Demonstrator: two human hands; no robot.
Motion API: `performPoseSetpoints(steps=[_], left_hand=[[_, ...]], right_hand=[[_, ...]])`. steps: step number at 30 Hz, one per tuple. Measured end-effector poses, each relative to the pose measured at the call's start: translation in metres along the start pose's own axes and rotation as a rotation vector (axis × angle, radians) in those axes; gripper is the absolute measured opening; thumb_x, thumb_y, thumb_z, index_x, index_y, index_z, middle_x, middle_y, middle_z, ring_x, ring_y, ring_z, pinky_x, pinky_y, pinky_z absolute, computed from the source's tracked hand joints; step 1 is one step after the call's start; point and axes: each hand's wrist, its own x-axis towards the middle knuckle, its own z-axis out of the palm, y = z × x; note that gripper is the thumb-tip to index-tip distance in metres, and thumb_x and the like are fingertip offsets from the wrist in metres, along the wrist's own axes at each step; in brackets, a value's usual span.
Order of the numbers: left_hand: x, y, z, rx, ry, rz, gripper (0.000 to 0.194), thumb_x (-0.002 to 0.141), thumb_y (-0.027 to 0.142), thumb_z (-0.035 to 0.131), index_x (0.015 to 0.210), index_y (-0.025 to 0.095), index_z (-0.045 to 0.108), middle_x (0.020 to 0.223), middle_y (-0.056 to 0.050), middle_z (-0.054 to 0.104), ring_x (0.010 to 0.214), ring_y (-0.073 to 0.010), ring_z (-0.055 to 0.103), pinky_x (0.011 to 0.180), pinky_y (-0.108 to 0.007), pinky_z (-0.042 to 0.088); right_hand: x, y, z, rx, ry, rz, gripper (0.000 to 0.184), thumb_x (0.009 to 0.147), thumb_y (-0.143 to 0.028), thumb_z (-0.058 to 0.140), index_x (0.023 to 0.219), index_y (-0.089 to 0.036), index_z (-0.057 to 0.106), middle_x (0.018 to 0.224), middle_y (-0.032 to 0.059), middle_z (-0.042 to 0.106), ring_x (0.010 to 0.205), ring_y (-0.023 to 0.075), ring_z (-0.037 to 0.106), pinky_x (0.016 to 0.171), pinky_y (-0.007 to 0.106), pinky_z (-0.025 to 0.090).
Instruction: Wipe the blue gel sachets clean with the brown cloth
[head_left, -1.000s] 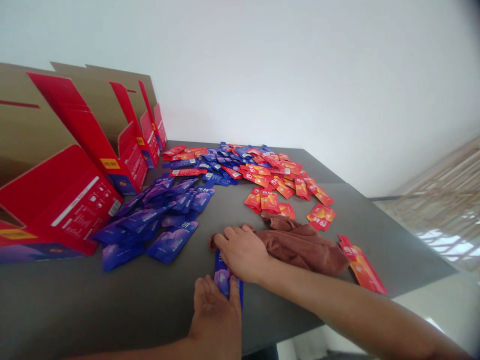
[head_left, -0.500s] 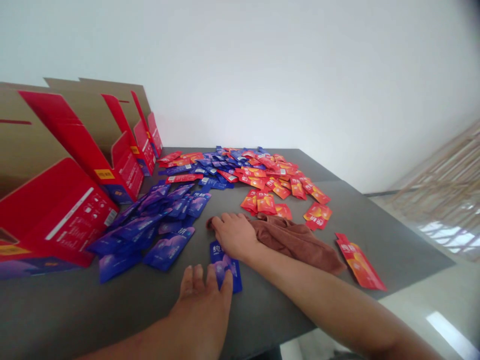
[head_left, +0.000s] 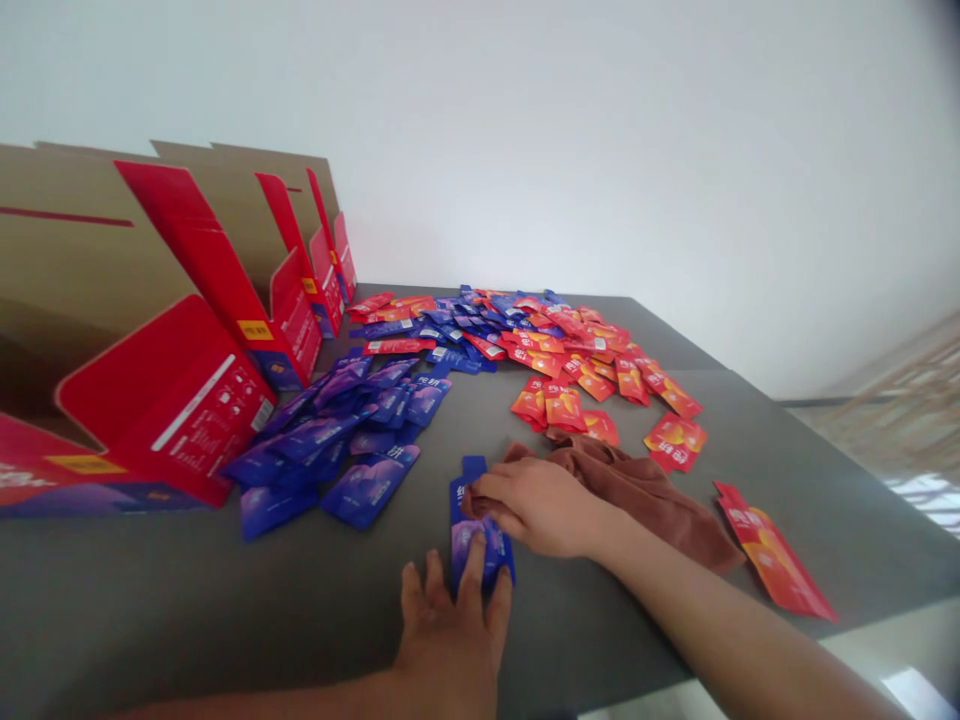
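Observation:
A blue and purple pouch [head_left: 484,552] lies flat on the grey table in front of me. My left hand [head_left: 454,620] has its fingers spread, with fingertips resting on the pouch's lower part. Bunched under the fingers of my right hand [head_left: 544,505] is a brown cloth [head_left: 637,490], one end of it pressed on the upper part of the pouch. The rest of the cloth trails right across the table. Left of the hands lies a heap of blue pouches [head_left: 330,425].
Open red and blue cartons [head_left: 202,400] stand in a row along the left. Mixed blue and red pouches [head_left: 480,325] cover the far table, with orange-red ones [head_left: 562,400] nearer. A single red pouch [head_left: 776,550] lies by the right edge. A white wall [head_left: 562,150] rises behind.
My right hand has moved back from beyond the pouch's top onto its printed face, bringing the cloth end along. My left fingertips remain on the pouch. The view has shifted left.

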Motion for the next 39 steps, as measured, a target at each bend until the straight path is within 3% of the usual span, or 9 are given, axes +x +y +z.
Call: performPoseSetpoints(steps=[6, 11, 13, 20, 23, 27, 33, 39], left_hand=[[0.005, -0.003, 0.002, -0.018, 0.006, -0.014, 0.077, 0.064, 0.021, 0.065, 0.13, 0.038, 0.03, 0.146, -0.012, 0.018, 0.124, -0.0441, 0.028, 0.094, -0.068, 0.026], [0.017, -0.012, 0.006, -0.019, 0.031, -0.02, 0.106, 0.039, 0.035, 0.081, 0.13, 0.04, 0.027, 0.146, -0.015, 0.015, 0.122, -0.0514, 0.023, 0.092, -0.071, 0.024], [0.023, -0.016, 0.005, -0.019, 0.074, -0.042, 0.109, 0.036, 0.04, 0.081, 0.13, 0.04, 0.027, 0.146, -0.016, 0.016, 0.122, -0.0522, 0.021, 0.092, -0.071, 0.022], [0.027, -0.019, -0.018, -0.035, 0.002, -0.166, 0.103, 0.043, 0.028, 0.079, 0.129, 0.042, 0.026, 0.145, -0.014, 0.016, 0.124, -0.049, 0.02, 0.095, -0.067, 0.022], [0.024, -0.016, -0.022, -0.04, -0.016, -0.17, 0.099, 0.046, 0.026, 0.078, 0.13, 0.039, 0.027, 0.145, -0.016, 0.016, 0.124, -0.0483, 0.021, 0.095, -0.065, 0.024], [0.02, -0.011, -0.017, 0.002, -0.022, -0.19, 0.094, 0.053, 0.028, 0.075, 0.132, 0.034, 0.025, 0.143, -0.021, 0.02, 0.124, -0.0456, 0.026, 0.095, -0.063, 0.027], [0.004, 0.004, -0.002, 0.134, 0.046, -0.146, 0.08, 0.065, 0.019, 0.064, 0.133, 0.03, 0.025, 0.134, -0.027, 0.037, 0.119, -0.0401, 0.04, 0.092, -0.058, 0.034], [0.002, 0.006, 0.0, 0.12, 0.046, -0.102, 0.079, 0.064, 0.02, 0.066, 0.132, 0.033, 0.027, 0.134, -0.027, 0.037, 0.119, -0.0412, 0.04, 0.091, -0.057, 0.034]], right_hand=[[0.003, 0.002, 0.001, 0.07, 0.028, 0.068, 0.019, 0.086, -0.023, 0.043, 0.104, -0.02, 0.05, 0.093, 0.0036, 0.059, 0.087, 0.0158, 0.053, 0.074, 0.027, 0.035], [0.003, 0.011, -0.001, 0.012, 0.064, 0.121, 0.016, 0.087, -0.021, 0.042, 0.101, -0.019, 0.05, 0.093, 0.0038, 0.059, 0.086, 0.0156, 0.052, 0.07, 0.026, 0.034], [0.003, 0.012, 0.0, -0.004, 0.063, 0.122, 0.016, 0.087, -0.022, 0.043, 0.101, -0.019, 0.05, 0.093, 0.0035, 0.059, 0.086, 0.0157, 0.052, 0.07, 0.026, 0.033], [0.001, 0.014, -0.001, 0.0, 0.114, 0.167, 0.014, 0.085, -0.02, 0.044, 0.099, -0.018, 0.05, 0.092, 0.0032, 0.059, 0.085, 0.0153, 0.052, 0.069, 0.025, 0.032], [0.001, 0.01, 0.0, 0.034, 0.107, 0.075, 0.016, 0.085, -0.018, 0.044, 0.099, -0.02, 0.052, 0.09, 0.0017, 0.059, 0.084, 0.0142, 0.053, 0.069, 0.024, 0.033], [0.006, 0.007, 0.007, 0.017, 0.035, -0.005, 0.015, 0.085, -0.02, 0.045, 0.095, -0.021, 0.057, 0.088, 0.0021, 0.058, 0.085, 0.0141, 0.053, 0.073, 0.025, 0.034], [0.015, 0.008, 0.012, -0.142, 0.073, 0.169, 0.019, 0.088, -0.023, 0.04, 0.095, -0.018, 0.057, 0.088, 0.005, 0.058, 0.085, 0.017, 0.053, 0.075, 0.029, 0.034], [0.003, -0.003, 0.003, -0.012, 0.01, 0.046, 0.018, 0.084, -0.021, 0.045, 0.098, -0.019, 0.056, 0.091, 0.0038, 0.059, 0.084, 0.0156, 0.054, 0.075, 0.027, 0.035]])
